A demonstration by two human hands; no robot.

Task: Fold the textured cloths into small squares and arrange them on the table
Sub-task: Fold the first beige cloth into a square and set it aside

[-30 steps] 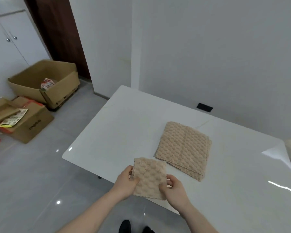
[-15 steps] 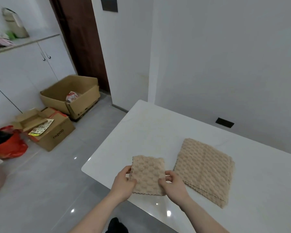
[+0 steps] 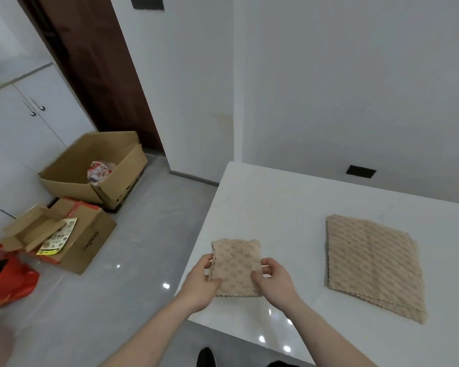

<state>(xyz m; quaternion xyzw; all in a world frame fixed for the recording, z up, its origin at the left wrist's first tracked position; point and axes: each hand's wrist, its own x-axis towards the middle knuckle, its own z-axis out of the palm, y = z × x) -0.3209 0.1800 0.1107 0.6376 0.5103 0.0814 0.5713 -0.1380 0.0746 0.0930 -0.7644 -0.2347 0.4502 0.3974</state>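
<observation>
A small beige textured cloth point(image 3: 236, 264), folded into a rough square, is held over the near left corner of the white table point(image 3: 276, 207). My left hand point(image 3: 200, 283) grips its left edge and my right hand point(image 3: 274, 280) grips its right edge, thumbs on top. A stack of larger beige textured cloths point(image 3: 371, 263) lies flat on the table to the right, apart from both hands.
The table's left edge runs past my left hand, with grey floor below. On the floor to the left stand an open cardboard box point(image 3: 90, 168), a smaller cardboard box point(image 3: 72, 234) and a red bag point(image 3: 6, 279). White walls close off the table's far side.
The view has swung left, so the cloth stack now sits further right in frame. Both hands keep their hold on the small folded cloth near the table's corner.
</observation>
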